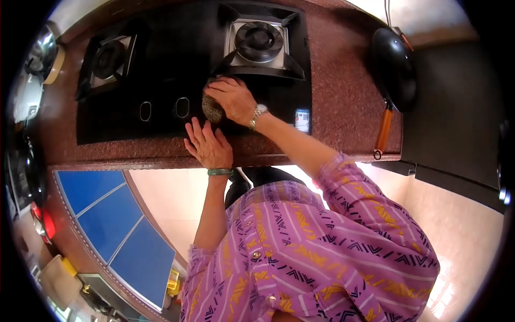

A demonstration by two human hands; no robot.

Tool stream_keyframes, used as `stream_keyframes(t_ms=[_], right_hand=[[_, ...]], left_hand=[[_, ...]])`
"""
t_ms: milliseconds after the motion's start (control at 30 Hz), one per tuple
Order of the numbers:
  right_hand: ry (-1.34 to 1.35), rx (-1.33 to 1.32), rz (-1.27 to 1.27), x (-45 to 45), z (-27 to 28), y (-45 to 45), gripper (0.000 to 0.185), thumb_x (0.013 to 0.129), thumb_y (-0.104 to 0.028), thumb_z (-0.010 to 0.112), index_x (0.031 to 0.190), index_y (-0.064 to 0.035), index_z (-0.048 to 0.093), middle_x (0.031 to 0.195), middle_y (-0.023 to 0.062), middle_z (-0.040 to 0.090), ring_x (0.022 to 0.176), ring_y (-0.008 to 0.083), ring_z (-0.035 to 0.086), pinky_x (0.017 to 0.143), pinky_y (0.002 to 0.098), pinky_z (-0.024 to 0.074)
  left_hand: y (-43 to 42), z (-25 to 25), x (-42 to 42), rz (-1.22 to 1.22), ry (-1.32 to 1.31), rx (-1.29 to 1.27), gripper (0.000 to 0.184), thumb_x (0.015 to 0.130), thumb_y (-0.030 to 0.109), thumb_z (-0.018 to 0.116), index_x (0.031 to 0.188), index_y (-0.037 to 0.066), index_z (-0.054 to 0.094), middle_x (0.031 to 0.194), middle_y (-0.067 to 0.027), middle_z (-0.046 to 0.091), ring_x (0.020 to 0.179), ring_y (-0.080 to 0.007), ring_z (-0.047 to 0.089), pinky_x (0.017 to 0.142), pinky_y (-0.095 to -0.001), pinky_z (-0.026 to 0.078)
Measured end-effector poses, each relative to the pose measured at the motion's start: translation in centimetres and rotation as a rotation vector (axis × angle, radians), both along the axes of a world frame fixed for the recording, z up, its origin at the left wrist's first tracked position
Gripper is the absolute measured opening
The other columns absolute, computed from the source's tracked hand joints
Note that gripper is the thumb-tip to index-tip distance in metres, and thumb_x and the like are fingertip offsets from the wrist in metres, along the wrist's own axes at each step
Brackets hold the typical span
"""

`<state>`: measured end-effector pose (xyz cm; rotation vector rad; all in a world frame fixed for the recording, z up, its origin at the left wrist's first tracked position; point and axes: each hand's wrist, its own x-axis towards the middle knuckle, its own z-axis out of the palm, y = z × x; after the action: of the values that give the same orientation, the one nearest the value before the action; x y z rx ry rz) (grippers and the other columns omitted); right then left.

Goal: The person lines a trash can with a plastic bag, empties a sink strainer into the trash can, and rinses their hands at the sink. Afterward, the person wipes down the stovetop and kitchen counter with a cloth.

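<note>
My right hand presses a dark speckled scrubbing pad against the front part of the black gas stove, its fingers bent over the pad. A metal watch sits on that wrist. Just to the left and nearer to me, my left hand rests with spread fingers at the stove's front edge and holds nothing. A large burner is behind my right hand, and a second burner is at the left. Two oval knob marks lie left of the pad.
A black wok with a wooden handle hangs or rests at the right of the reddish counter; its support is unclear. Metal cookware stands at the far left. Blue cabinet panels are below the left side.
</note>
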<state>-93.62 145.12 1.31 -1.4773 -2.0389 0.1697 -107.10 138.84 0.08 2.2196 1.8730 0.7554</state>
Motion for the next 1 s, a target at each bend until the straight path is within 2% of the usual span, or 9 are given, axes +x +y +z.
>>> stream_keyframes(t_ms=[233,433,567,633,667,767,833,967,1000], right_hand=[[-0.077,-0.114,0.068,1.0,1.4,-9.7,0.038,0.071,-0.003,0.052,0.108,-0.0074,0.057,0.112,0.0075,0.054,0.109,0.0271,0.046,0.091,0.0397,0.0344],[-0.049,0.013,0.110,-1.4,0.1,-1.6,0.032,0.071,-0.003,0.052,0.102,-0.0067,0.059,0.108,0.0079,0.055,0.105,0.0275,0.048,0.089,0.0413,0.0357],[0.136,0.061,0.105,-3.0,-0.3,2.1,0.028,0.070,0.000,0.053,0.096,-0.0056,0.060,0.099,0.0086,0.059,0.097,0.0285,0.053,0.084,0.0407,0.0407],[0.394,0.016,0.052,-2.8,-0.4,2.4,0.021,0.075,0.002,0.053,0.092,-0.0054,0.062,0.092,0.0096,0.062,0.085,0.0268,0.058,0.075,0.0321,0.0463],[0.569,-0.093,-0.047,-3.1,0.8,2.2,0.018,0.076,0.003,0.055,0.091,-0.0051,0.063,0.087,0.0087,0.063,0.076,0.0193,0.060,0.068,0.0247,0.0471],[0.638,-0.112,-0.110,-4.0,3.5,3.6,0.016,0.077,0.001,0.056,0.090,-0.0038,0.064,0.088,0.0116,0.062,0.069,0.0218,0.061,0.061,0.0274,0.0472],[0.548,0.097,-0.101,-5.3,5.1,5.7,0.015,0.079,-0.003,0.056,0.092,-0.0047,0.064,0.087,0.0106,0.062,0.072,0.0239,0.061,0.065,0.0308,0.0476],[0.172,0.307,-0.137,-8.3,2.9,12.3,0.021,0.078,-0.009,0.057,0.098,-0.0073,0.063,0.105,0.0146,0.058,0.095,0.0283,0.056,0.079,0.0342,0.0469],[-0.047,0.085,-0.142,-9.1,1.5,13.3,0.030,0.077,-0.014,0.057,0.106,-0.0092,0.059,0.109,0.0161,0.054,0.100,0.0323,0.052,0.084,0.0392,0.0455]], left_hand=[[-0.2,-0.5,-0.8,-0.018,-0.241,0.098,0.030,0.081,0.006,0.048,0.111,0.003,0.048,0.118,-0.0121,0.049,0.120,-0.0305,0.039,0.101,-0.0471,0.020],[-0.2,-0.8,-1.4,-0.020,-0.312,0.120,0.030,0.083,0.005,0.048,0.112,0.002,0.047,0.114,-0.0126,0.051,0.116,-0.0310,0.042,0.100,-0.0456,0.023],[0.3,-0.5,-4.4,0.058,-0.805,0.071,0.027,0.082,0.001,0.051,0.109,-0.001,0.051,0.110,-0.0165,0.053,0.102,-0.0306,0.052,0.090,-0.0362,0.040],[1.6,0.3,-8.0,0.080,-0.687,0.238,0.028,0.081,0.000,0.052,0.109,-0.002,0.051,0.109,-0.0169,0.053,0.101,-0.0315,0.052,0.091,-0.0371,0.039],[2.3,0.9,-10.1,0.135,-0.556,0.246,0.029,0.081,0.002,0.053,0.110,-0.002,0.050,0.109,-0.0176,0.053,0.102,-0.0325,0.051,0.090,-0.0382,0.039],[5.5,0.7,-16.5,0.242,-0.203,0.273,0.037,0.078,0.007,0.059,0.112,-0.002,0.047,0.112,-0.0197,0.050,0.104,-0.0358,0.048,0.089,-0.0425,0.039],[7.9,0.9,-20.0,0.259,-0.124,0.153,0.044,0.075,0.010,0.062,0.113,-0.002,0.044,0.113,-0.0208,0.049,0.104,-0.0381,0.047,0.088,-0.0433,0.039],[12.4,-0.1,-24.4,0.144,0.174,0.224,0.042,0.081,0.022,0.059,0.117,0.008,0.044,0.121,-0.0167,0.046,0.115,-0.0347,0.041,0.092,-0.0483,0.033],[13.5,-0.8,-25.5,0.113,0.218,0.157,0.041,0.083,0.029,0.055,0.118,0.011,0.044,0.126,-0.0147,0.042,0.120,-0.0334,0.036,0.095,-0.0538,0.027]])
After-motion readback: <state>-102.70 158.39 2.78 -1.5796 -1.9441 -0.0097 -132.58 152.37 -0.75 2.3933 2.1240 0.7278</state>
